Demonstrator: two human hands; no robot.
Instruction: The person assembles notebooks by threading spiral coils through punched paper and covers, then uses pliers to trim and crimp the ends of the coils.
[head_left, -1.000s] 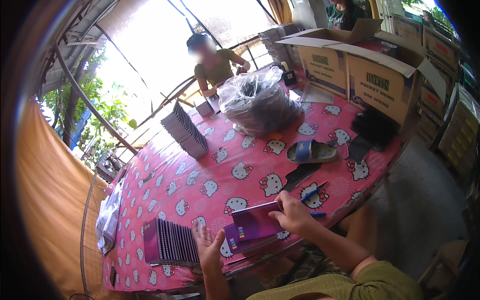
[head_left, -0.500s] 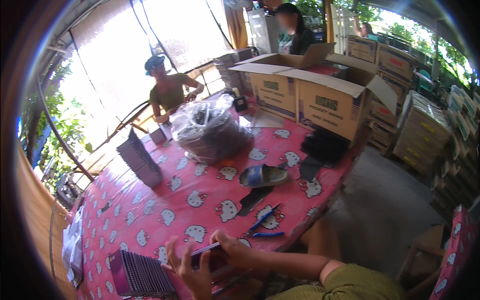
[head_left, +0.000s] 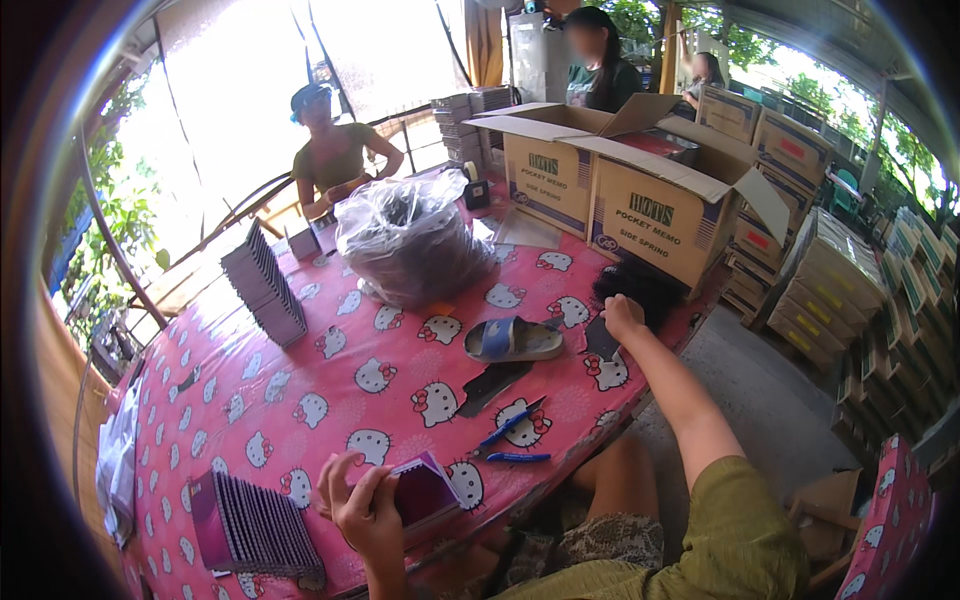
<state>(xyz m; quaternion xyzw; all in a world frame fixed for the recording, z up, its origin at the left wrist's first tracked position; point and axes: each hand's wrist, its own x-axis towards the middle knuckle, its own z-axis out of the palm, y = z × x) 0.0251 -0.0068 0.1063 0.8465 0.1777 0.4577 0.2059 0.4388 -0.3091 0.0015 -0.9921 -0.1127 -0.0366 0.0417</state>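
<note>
Head view: a dark-purple, pale-edged notebook [head_left: 430, 492] by the curled left hand [head_left: 362, 508]; right hand [head_left: 625, 318] at a black pile [head_left: 645, 288]; grips unclear.

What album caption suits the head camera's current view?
Left hand at a purple notebook, right hand at a black heap, over a pink tablecloth.

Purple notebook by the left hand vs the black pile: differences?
The purple notebook has straight edges; the black pile has a ragged outline. The notebook is by the left hand; the pile is by the right hand. Both show against the pink tablecloth.
</note>
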